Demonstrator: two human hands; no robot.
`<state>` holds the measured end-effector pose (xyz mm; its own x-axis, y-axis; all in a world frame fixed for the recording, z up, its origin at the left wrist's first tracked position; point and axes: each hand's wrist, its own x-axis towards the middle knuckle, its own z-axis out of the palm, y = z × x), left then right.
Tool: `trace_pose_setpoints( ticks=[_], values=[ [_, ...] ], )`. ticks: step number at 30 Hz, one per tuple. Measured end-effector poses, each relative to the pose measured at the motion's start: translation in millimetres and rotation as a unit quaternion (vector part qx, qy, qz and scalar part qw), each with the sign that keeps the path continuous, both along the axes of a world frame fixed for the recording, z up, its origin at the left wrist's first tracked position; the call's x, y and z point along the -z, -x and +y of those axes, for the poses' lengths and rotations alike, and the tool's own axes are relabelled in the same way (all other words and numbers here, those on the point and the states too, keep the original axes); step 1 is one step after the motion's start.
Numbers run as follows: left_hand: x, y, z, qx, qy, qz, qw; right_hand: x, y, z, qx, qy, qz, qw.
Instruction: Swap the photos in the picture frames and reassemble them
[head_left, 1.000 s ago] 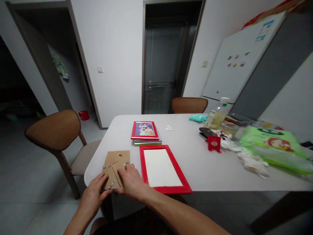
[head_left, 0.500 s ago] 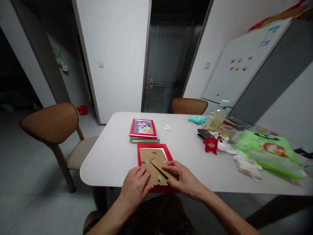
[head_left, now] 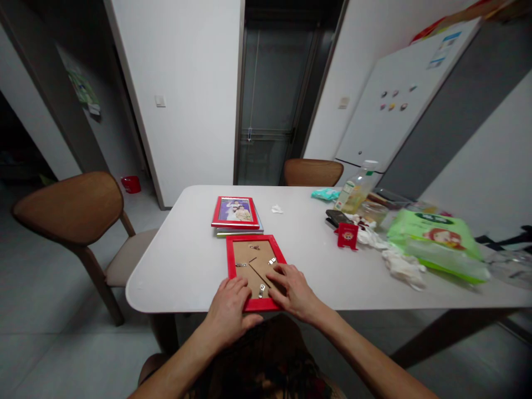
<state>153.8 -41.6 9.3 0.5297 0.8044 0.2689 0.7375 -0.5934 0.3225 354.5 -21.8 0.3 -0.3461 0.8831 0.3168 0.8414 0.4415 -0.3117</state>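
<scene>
A red picture frame [head_left: 231,257] lies face down at the table's front edge, its brown backing board [head_left: 245,282] lying inside the rim. Metal clips and a slanted stand flap show on the board. My left hand [head_left: 228,307] holds the frame's lower left corner, fingers close together on the rim and thumb by the front edge. On the board's right side, my right hand [head_left: 293,291] has its fingers and thumb closed about the flap, whose outer end it hides. Behind them, a red-framed photo [head_left: 235,210] rests face up on other flat frames.
On the right of the white table [head_left: 178,266] are a bottle [head_left: 356,191], a black phone [head_left: 341,219], a small red stand [head_left: 347,236], crumpled tissues [head_left: 403,269] and a green wipes pack [head_left: 440,244]. Brown chairs stand left [head_left: 75,208] and behind [head_left: 313,172].
The backing board has gone down into the frame, and the white strip at its top no longer shows. My left hand has shifted onto the rim. The view has moved slightly.
</scene>
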Motion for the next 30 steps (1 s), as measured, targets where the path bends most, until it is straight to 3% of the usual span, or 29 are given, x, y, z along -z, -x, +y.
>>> trace_pose_setpoints(
  ticks=[3, 7, 13, 20, 26, 30],
  values=[
    [1.0, 0, 0, 0.004, 0.014, 0.014, 1.0, -1.4, -2, 7, 0.016, 0.001, -0.02, 1.0],
    [0.0, 1, 1, 0.0, 0.023, 0.03, 0.999, -3.8, 0, 24, 0.09, -0.007, -0.056, 0.994],
    [-5.2, -1, -3, -0.024, 0.034, 0.039, 0.998, 1.1, 2, 35, 0.1, 0.002, -0.063, 0.993],
    [-1.1, 2, -2, -0.03, 0.033, 0.037, 0.998, 2.9, 0, 17, 0.067, -0.034, -0.054, 0.996],
    [-2.0, 5, 1, -0.038, 0.032, 0.038, 0.998, -8.8, 17, -15, -0.093, -0.026, -0.064, 0.993],
    [-3.1, 6, 1, -0.036, 0.034, 0.032, 0.998, -12.3, 19, -22, -0.104, -0.008, -0.063, 0.993]
  ],
)
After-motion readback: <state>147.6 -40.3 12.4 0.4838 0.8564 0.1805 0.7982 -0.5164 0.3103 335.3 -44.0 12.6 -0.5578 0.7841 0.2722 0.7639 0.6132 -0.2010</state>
